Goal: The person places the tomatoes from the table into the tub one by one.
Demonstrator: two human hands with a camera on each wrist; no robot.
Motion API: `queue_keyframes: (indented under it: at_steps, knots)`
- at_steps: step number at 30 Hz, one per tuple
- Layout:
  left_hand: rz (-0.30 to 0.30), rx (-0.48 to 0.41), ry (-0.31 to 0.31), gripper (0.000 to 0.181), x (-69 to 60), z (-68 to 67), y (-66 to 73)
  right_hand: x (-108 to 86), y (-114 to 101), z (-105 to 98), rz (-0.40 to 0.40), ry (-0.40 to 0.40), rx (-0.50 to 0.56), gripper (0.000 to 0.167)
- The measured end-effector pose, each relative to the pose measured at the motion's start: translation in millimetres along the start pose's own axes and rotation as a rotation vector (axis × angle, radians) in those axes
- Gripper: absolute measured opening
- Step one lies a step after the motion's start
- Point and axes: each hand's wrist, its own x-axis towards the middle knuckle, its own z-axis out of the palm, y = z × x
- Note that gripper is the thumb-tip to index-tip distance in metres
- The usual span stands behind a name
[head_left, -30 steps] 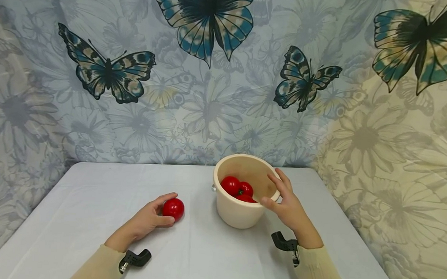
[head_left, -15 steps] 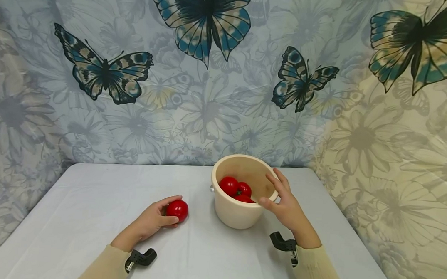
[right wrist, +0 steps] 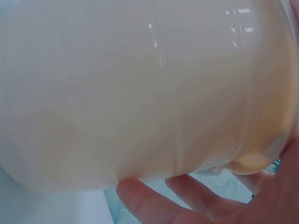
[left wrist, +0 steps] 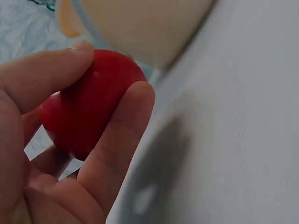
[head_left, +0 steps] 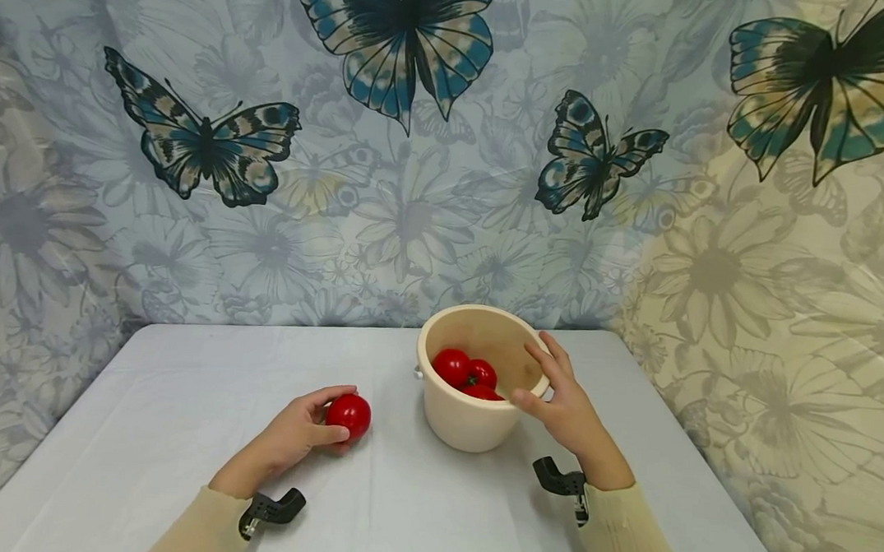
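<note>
My left hand (head_left: 296,434) holds a red tomato (head_left: 348,418) between thumb and fingers, left of the bucket. In the left wrist view the tomato (left wrist: 96,102) has a shadow beside it on the white table, and the bucket wall (left wrist: 145,23) stands beyond. The cream bucket (head_left: 468,425) stands on the table, mouth tilted toward me, with three red tomatoes (head_left: 453,367) inside. My right hand (head_left: 573,409) grips its right rim, thumb at the front and fingers farther back. In the right wrist view, fingertips touch the bucket's wall (right wrist: 131,102).
A white cloth covers the table (head_left: 148,395). Behind it hangs a fabric backdrop (head_left: 415,217) printed with flowers and butterflies. Black camera mounts (head_left: 276,507) sit at both wrists. A small knob (head_left: 419,374) sticks out on the bucket's left side.
My left hand has moved slightly right with the tomato, nearer the bucket, then a touch back left. The right hand keeps its place on the bucket. The head view has shifted a little.
</note>
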Motion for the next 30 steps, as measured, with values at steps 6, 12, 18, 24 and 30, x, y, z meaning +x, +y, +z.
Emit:
queue_keyframes:
  at_steps: [6,12,18,24,30]
  knots:
    - [0.088,0.025,-0.032,0.067,-4.9,12.2,23.4,0.6,0,1,-0.005,0.000,0.000,0.076]
    - [0.092,0.051,-0.041,0.064,-5.8,24.5,40.5,0.6,-1,0,-0.001,0.006,0.003,0.077]
    - [0.131,0.083,-0.053,0.064,-2.7,39.4,66.0,0.3,-1,0,0.002,0.004,0.000,0.078]
    - [0.211,0.080,-0.104,0.063,8.0,56.8,99.2,1.1,0,0,0.002,-0.003,0.009,0.078]
    - [0.279,0.059,-0.136,0.063,26.0,73.8,127.8,0.8,2,0,0.007,0.006,0.009,0.077]
